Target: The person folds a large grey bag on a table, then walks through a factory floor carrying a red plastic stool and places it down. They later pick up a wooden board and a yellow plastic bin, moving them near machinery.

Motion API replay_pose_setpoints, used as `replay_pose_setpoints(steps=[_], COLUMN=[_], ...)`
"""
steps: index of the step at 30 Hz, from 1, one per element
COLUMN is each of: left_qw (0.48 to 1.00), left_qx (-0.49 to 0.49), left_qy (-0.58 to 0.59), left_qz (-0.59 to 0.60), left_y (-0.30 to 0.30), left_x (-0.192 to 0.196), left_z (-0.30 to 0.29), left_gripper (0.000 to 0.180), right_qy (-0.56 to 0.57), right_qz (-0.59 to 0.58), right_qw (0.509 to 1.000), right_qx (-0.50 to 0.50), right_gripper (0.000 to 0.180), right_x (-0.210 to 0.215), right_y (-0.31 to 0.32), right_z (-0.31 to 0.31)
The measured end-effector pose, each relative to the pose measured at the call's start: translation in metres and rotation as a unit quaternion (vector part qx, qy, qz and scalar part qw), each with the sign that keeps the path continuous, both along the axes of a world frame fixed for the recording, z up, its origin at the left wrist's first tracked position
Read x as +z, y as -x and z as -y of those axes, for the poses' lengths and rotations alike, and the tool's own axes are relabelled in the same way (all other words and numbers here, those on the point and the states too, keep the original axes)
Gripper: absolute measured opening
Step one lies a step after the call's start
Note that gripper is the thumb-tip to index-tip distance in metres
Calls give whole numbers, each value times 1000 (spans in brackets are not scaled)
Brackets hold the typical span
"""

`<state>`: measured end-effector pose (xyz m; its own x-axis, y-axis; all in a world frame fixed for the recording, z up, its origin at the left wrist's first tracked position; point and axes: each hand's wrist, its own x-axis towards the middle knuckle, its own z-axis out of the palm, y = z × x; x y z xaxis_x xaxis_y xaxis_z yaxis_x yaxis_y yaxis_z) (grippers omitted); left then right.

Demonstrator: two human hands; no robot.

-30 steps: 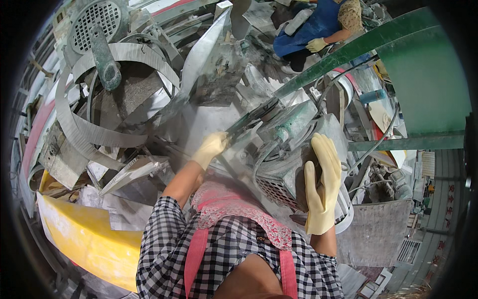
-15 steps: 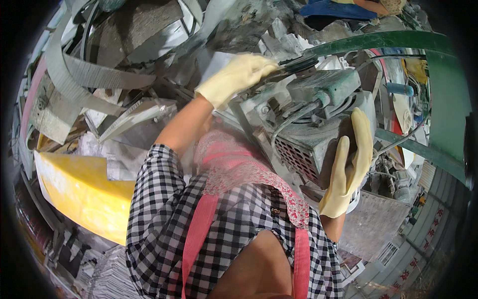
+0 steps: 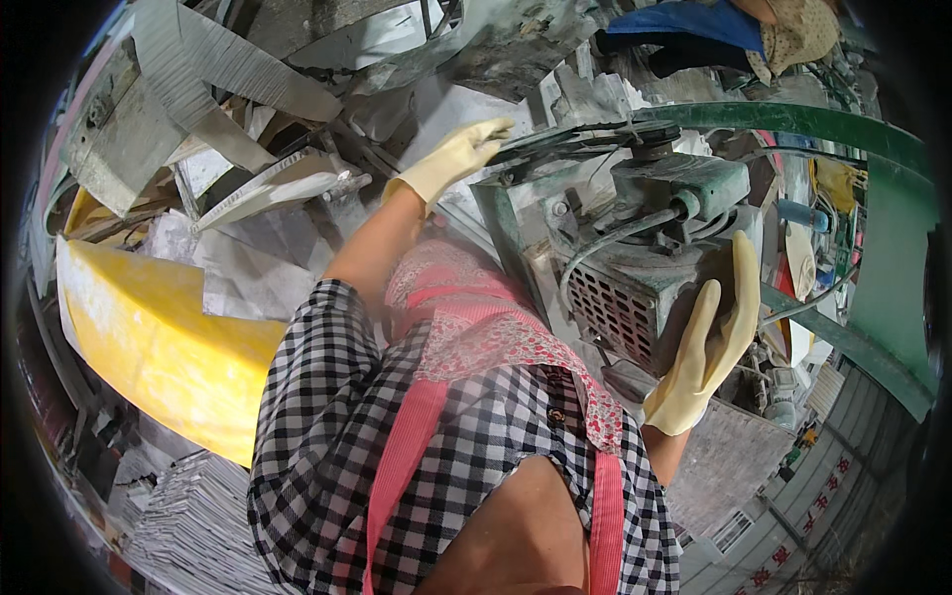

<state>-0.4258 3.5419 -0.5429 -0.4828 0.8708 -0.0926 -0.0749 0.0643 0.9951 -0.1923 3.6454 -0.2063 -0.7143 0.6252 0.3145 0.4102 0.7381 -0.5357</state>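
Both my hands wear pale yellow rubber gloves. My left hand (image 3: pixel 451 164) reaches forward, its fingers stretched out at the left end of a dark, flat, layered piece (image 3: pixel 585 139). Whether it touches that piece I cannot tell. My right hand (image 3: pixel 706 347) is open, fingers upright and apart, beside the right side of a dusty grey-green machine (image 3: pixel 635 263). A perforated side panel (image 3: pixel 610 305) faces me, and a motor-like green housing (image 3: pixel 679 177) with a grey cable sits on top. Contact between the right palm and the machine is hard to make out.
A green curved metal bar (image 3: pixel 773 116) arches over the machine to the right. Bent grey strips (image 3: pixel 253 64) and scrap pile up at far left, above a curved yellow panel (image 3: pixel 164 342). Stacked thin sheets (image 3: pixel 198 521) lie lower left. Another person's blue sleeve (image 3: pixel 684 20) shows at the top.
My left hand has moved left, farther from the machine's housing. My right hand keeps its place beside the machine. The view has shifted, and more of the other person shows at the top.
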Motion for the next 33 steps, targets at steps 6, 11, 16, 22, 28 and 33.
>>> replay_pose_setpoints(steps=[6, 11, 16, 22, 28, 33], left_qw=[995, 988, 983, 972, 967, 974], left_qx=[-36, -16, -151, -201, -194, -167], left_qy=[58, 76, 101, 118, 96, 96], left_qz=[-77, -131, 2, 40, 136, 119], left_y=[-23, -18, 14, 27, 25, 13], left_x=[-3, -9, -9, -6, -11, -5], left_z=[-29, -43, -50, -59, -50, -37], left_gripper=[45, 31, 23, 18, 18, 21], right_qy=[-27, -41, -45, -59, -69, -77], right_qz=[11, 18, 16, 20, 11, 22], right_qw=[1000, 999, 999, 998, 997, 996], right_qx=[0, 6, 7, 21, 39, 34], right_gripper=[43, 42, 39, 40, 41, 40], right_x=[-1, -1, -1, 0, -1, -1], right_y=[0, -1, -3, -6, -6, -8], right_z=[0, -4, -7, -11, -15, -15])
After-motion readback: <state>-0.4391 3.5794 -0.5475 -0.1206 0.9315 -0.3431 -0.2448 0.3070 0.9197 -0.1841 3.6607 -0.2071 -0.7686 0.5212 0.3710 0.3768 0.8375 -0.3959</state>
